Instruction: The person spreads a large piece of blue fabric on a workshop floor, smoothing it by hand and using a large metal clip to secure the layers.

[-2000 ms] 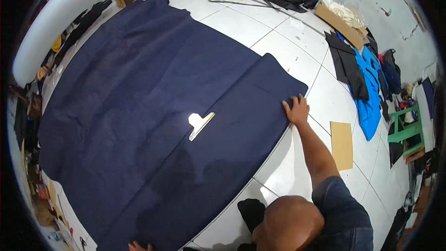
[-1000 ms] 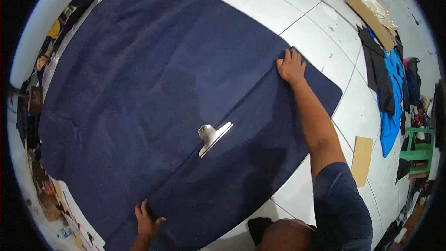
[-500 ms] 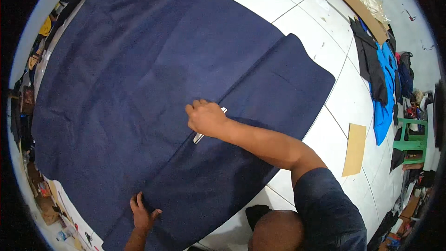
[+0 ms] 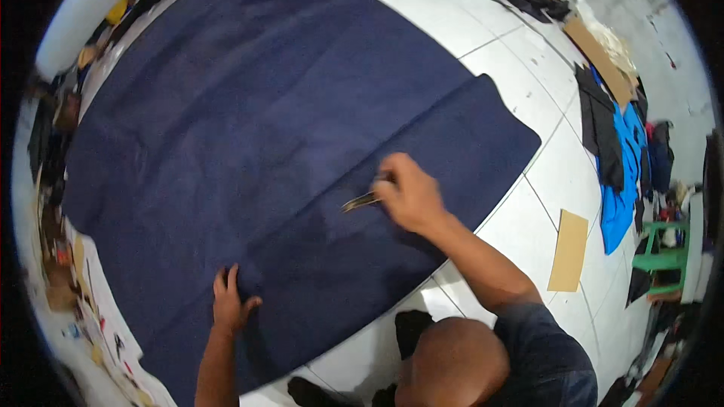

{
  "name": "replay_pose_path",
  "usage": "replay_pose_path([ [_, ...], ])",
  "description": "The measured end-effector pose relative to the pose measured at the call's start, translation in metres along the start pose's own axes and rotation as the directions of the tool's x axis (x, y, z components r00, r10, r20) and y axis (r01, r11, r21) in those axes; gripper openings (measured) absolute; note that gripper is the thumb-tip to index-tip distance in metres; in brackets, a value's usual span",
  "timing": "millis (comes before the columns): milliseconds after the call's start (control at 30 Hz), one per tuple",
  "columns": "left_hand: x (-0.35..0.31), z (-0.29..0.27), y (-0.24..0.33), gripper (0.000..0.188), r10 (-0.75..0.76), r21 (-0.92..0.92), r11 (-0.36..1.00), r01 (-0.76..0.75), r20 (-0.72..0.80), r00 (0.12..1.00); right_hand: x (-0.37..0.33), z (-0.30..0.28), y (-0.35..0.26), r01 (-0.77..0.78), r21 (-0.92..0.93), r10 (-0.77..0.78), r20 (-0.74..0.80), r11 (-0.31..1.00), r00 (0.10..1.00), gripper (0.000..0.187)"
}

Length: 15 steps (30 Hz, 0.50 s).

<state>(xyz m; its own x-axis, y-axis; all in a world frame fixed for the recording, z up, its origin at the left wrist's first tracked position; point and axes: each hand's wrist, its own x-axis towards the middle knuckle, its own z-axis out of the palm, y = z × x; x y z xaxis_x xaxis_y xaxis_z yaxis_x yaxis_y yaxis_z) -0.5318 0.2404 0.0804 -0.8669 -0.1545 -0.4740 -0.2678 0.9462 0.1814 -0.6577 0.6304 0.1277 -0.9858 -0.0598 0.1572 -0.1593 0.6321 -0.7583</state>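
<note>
A large dark navy cloth (image 4: 226,143) lies spread over the floor, with a folded-over flap (image 4: 445,143) along its lower right side. My left hand (image 4: 232,305) presses down on the cloth near the fold's lower end, thumb and fingers apart. Over the flap, just right of the fold line, my right hand (image 4: 407,192) is closed around what looks like a pair of scissors (image 4: 360,202). Their pale metal blades point left; the dark handle is mostly hidden in the fingers, and motion blurs them.
White tiles (image 4: 513,234) surround the cloth. On the right are a tan cardboard piece (image 4: 568,250), blue fabric (image 4: 620,203), black fabric (image 4: 599,128) and a green plastic stool (image 4: 664,258). Assorted items (image 4: 64,279) line the left edge. My dark-clad feet (image 4: 413,328) are near the cloth's lower edge.
My right hand has lifted off the fold and moved right, turning the scissors so their blades show. My left hand stays on the cloth. The view has shifted slightly.
</note>
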Motion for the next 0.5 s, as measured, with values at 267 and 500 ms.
replay_pose_path([
  [267,-0.036,0.022,0.050,0.081,0.326,0.176,0.942,-0.287,-0.261,0.909,-0.211,-0.060,0.073,-0.785,0.203,0.785,0.098,0.586,0.612,0.050],
  [500,-0.057,0.076,0.120,0.067,0.423,-0.049,0.904,-0.424,-0.036,0.905,-0.300,-0.030,0.093,-0.617,0.784,0.907,0.214,0.061,0.362,0.040],
])
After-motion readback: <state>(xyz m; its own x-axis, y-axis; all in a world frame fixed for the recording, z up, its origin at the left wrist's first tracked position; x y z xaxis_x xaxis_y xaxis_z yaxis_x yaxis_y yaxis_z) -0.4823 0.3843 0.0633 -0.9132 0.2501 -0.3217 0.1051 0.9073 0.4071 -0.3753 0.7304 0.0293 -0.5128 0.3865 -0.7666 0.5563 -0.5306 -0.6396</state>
